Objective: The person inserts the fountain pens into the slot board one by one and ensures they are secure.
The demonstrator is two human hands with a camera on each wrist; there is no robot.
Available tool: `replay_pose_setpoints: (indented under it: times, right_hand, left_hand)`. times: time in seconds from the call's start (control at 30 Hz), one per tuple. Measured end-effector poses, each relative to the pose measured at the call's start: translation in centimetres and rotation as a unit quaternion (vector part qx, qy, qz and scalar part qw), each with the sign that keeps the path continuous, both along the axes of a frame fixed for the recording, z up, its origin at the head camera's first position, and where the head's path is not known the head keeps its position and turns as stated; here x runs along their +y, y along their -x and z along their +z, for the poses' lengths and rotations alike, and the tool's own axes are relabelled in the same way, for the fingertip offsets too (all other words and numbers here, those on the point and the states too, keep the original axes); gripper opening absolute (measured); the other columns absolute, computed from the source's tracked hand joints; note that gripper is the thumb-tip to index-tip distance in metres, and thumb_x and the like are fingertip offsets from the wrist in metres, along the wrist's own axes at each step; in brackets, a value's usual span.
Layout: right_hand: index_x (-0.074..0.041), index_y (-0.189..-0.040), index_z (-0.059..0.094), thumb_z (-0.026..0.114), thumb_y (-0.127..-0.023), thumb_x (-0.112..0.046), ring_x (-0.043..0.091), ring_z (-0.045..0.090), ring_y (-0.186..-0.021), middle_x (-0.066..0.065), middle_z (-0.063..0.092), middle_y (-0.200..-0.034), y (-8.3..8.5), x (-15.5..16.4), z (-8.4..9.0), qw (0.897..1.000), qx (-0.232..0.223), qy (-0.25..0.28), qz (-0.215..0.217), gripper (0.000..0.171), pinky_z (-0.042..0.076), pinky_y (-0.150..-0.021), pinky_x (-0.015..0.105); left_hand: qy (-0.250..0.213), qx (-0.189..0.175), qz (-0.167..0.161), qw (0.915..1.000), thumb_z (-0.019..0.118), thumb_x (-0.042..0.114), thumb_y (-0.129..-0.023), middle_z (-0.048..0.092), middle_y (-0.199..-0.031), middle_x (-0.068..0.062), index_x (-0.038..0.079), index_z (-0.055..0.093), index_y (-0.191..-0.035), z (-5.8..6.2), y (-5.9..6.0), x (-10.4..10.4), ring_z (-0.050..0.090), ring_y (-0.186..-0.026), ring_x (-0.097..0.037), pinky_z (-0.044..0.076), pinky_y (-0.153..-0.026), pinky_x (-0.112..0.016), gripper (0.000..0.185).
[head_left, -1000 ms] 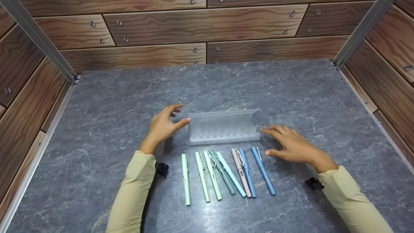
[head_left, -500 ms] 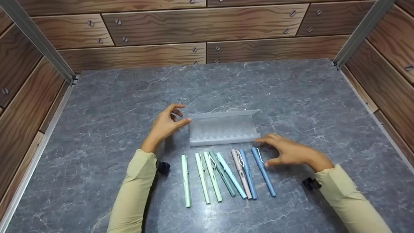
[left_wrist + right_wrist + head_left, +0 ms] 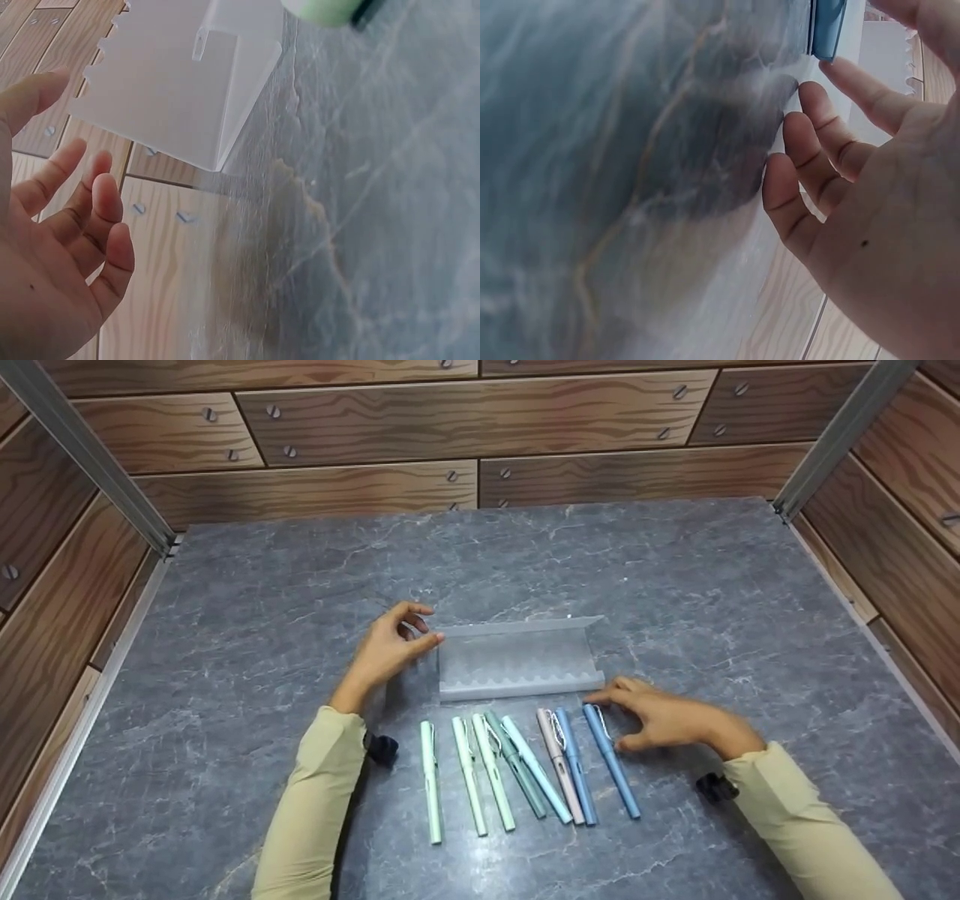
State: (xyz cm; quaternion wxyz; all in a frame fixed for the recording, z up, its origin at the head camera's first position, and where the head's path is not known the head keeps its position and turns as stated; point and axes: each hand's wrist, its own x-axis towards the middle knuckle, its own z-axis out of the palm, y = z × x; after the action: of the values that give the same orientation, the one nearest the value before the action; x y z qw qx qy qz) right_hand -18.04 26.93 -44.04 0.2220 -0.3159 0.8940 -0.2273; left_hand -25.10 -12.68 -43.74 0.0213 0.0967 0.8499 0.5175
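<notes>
Right hand (image 3: 664, 718) fingers apart, reaching over rightmost slim blue plastic pen (image 3: 611, 760), grip not closed; left hand (image 3: 386, 649) relaxed, thumb touching frosted translucent plastic pen tray (image 3: 517, 660).

Right hand (image 3: 870, 202) seen over grey marble surface (image 3: 592, 150)

Fingers (image 3: 810, 150) are held relaxed; a blue pen (image 3: 827, 28) end is seen just beyond the fingertips.

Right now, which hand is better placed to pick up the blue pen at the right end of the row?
Probably the right hand: its fingertips are at the top end of the rightmost blue pen, with nothing held. The left hand is farther off, its thumb at the left end of the clear pen tray.
</notes>
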Motion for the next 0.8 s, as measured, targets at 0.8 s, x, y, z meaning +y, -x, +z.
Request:
replay_pose_setpoints:
  times: [0.8]
  right_hand:
    - [-0.005,-0.140,0.041,0.068,-0.083,-0.009,0.015,0.052,-0.092,0.009,0.056,-0.107,-0.18,0.04,-0.29,0.998,-0.038,0.051,-0.019,0.063,0.049,-0.081,0.028]
  left_hand:
    - [-0.019,0.030,0.002,0.9994,0.072,0.014,-0.085,0.067,-0.089,-0.010,0.001,0.068,-0.094,-0.46,0.34,0.60,0.059,-0.081,-0.020,0.045,-0.071,-0.024,0.017]
